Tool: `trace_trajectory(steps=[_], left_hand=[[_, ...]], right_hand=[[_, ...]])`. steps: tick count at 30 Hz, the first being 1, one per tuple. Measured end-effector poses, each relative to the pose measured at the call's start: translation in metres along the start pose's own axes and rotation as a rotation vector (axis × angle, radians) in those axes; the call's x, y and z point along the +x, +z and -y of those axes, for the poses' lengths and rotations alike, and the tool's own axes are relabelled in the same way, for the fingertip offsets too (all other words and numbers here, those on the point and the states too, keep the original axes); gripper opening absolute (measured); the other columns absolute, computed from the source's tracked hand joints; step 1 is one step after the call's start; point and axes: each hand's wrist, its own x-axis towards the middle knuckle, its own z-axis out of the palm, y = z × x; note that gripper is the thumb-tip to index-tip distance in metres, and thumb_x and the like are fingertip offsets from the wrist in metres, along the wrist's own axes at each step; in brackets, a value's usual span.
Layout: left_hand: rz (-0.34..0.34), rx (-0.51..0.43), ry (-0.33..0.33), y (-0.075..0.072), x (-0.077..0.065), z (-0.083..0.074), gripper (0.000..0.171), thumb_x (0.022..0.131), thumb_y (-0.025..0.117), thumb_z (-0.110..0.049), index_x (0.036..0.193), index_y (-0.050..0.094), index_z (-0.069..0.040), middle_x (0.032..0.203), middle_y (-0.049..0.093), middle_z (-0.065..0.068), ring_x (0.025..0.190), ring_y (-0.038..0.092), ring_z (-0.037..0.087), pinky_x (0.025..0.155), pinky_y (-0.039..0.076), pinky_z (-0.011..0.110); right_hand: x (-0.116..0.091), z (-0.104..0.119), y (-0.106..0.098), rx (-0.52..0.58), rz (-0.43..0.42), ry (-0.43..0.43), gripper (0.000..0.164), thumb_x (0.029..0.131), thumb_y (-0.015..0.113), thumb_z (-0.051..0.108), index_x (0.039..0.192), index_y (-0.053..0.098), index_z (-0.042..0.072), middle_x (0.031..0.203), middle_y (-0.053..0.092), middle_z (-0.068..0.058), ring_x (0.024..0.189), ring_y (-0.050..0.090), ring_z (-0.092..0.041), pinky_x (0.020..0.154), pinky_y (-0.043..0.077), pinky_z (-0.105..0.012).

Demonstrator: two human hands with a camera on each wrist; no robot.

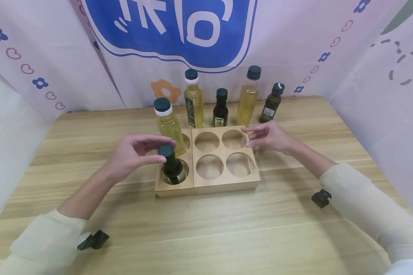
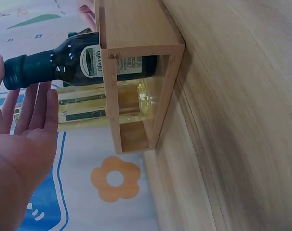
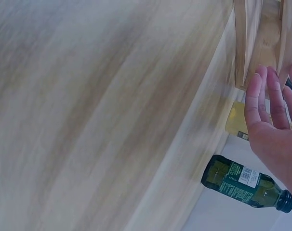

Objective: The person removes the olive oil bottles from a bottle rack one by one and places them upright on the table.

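Observation:
A wooden bottle holder (image 1: 227, 185) with round holes stands on the table. In its front left hole sits a small dark green bottle (image 1: 172, 166), label visible through the open side in the left wrist view. My left hand (image 1: 132, 154) is around its cap, thumb on the near side and loosely extended fingers behind; whether they touch the cap is hard to tell. Behind it, a bottle of yellow oil (image 1: 171, 131) stands tilted in the back left hole. My right hand (image 1: 270, 137) is at the holder's back right corner, its fingers extended, holding nothing.
Behind the holder stand two tall yellow oil bottles (image 1: 194, 101) and two small dark bottles, one in the middle (image 1: 221, 109) and one at the far right (image 1: 271, 105). A printed cloth (image 1: 282, 46) hangs along the table's back edge.

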Motion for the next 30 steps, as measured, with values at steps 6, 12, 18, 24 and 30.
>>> trace_trajectory(steps=[6,12,18,24,30], left_hand=[[0.063,-0.038,0.029,-0.001,0.003,0.0,0.042,0.085,0.075,0.016,0.125,0.069,0.007,0.122,0.075,0.011,0.117,0.069,0.022,0.1,0.056,0.032],[0.088,-0.067,0.038,0.0,0.003,0.0,0.044,0.085,0.074,0.017,0.126,0.069,0.005,0.122,0.075,0.011,0.116,0.07,0.022,0.099,0.056,0.033],[0.023,-0.085,0.035,0.004,0.002,0.001,0.04,0.086,0.074,0.017,0.123,0.071,0.004,0.118,0.076,0.011,0.113,0.072,0.022,0.095,0.057,0.034],[-0.042,-0.085,0.006,0.009,-0.001,0.001,0.039,0.084,0.076,0.016,0.118,0.075,-0.002,0.115,0.077,0.007,0.109,0.073,0.019,0.093,0.058,0.033],[-0.075,-0.067,0.005,0.011,-0.003,0.003,0.038,0.083,0.078,0.013,0.117,0.076,-0.004,0.113,0.078,0.005,0.107,0.074,0.017,0.091,0.059,0.031]], right_hand=[[0.0,0.002,0.001,0.036,0.013,-0.013,0.056,0.087,0.077,-0.01,0.139,0.057,-0.008,0.098,0.078,-0.013,0.076,0.073,-0.012,0.075,0.064,-0.036],[0.0,0.003,0.0,0.029,0.004,-0.015,0.056,0.087,0.077,-0.01,0.139,0.057,-0.008,0.094,0.079,-0.007,0.075,0.073,-0.012,0.075,0.064,-0.037],[-0.001,0.005,-0.001,0.026,0.006,0.002,0.056,0.088,0.076,-0.009,0.141,0.057,-0.007,0.093,0.078,-0.005,0.077,0.074,-0.012,0.077,0.064,-0.038],[-0.003,0.002,0.0,0.017,0.005,0.008,0.057,0.088,0.077,-0.008,0.141,0.057,-0.006,0.094,0.078,-0.008,0.077,0.073,-0.015,0.076,0.064,-0.035],[-0.002,0.0,0.001,0.012,0.006,0.005,0.056,0.087,0.078,-0.007,0.14,0.058,-0.006,0.097,0.078,-0.012,0.077,0.074,-0.014,0.076,0.064,-0.036]])
